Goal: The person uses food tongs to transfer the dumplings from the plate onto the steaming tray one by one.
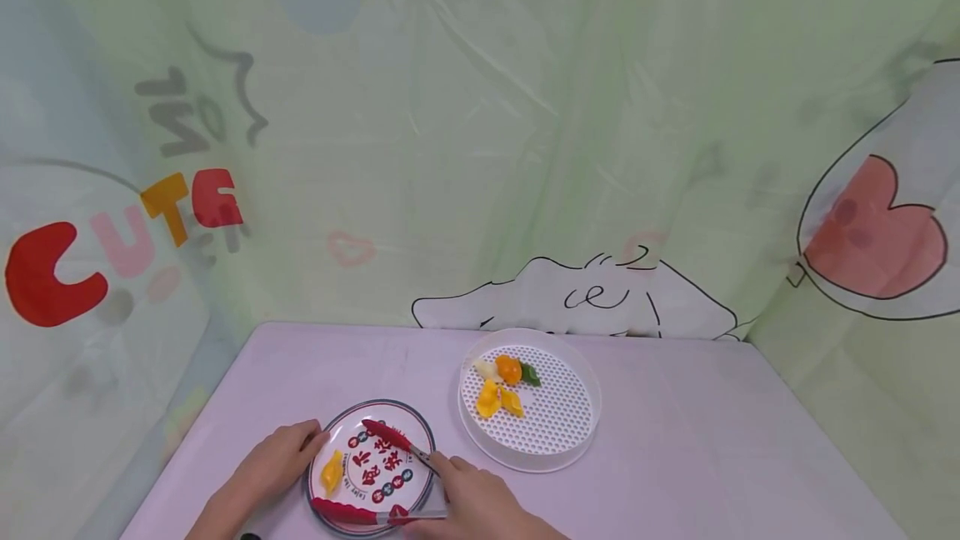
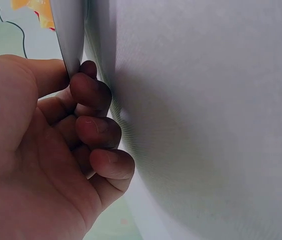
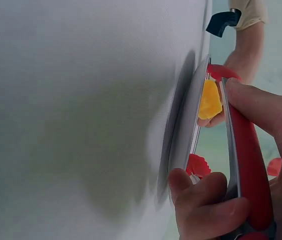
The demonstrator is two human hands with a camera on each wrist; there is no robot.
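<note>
My left hand (image 1: 279, 458) pinches the left rim of a round white plate (image 1: 408, 419) printed with red and blue characters; the left wrist view has the thumb above and curled fingers at the rim's underside. My right hand (image 1: 480, 497) holds metal tongs (image 1: 387, 433) with red tips, their arms spread wide over the plate. In the right wrist view, the thumb lies along a red-gripped arm of the tongs and the fingertips are at the plate's edge. A yellow dumpling-shaped piece (image 1: 332, 472) sits on the plate's left side, between the spread tips and touched by neither.
Right of the plate stands a round white perforated steamer tray (image 1: 558, 457). It holds yellow dumpling-shaped pieces (image 1: 489, 400), an orange piece (image 1: 508, 369), a pale piece (image 1: 486, 368) and a green piece (image 1: 529, 374). A printed curtain (image 1: 480, 148) surrounds the pale table (image 1: 675, 440).
</note>
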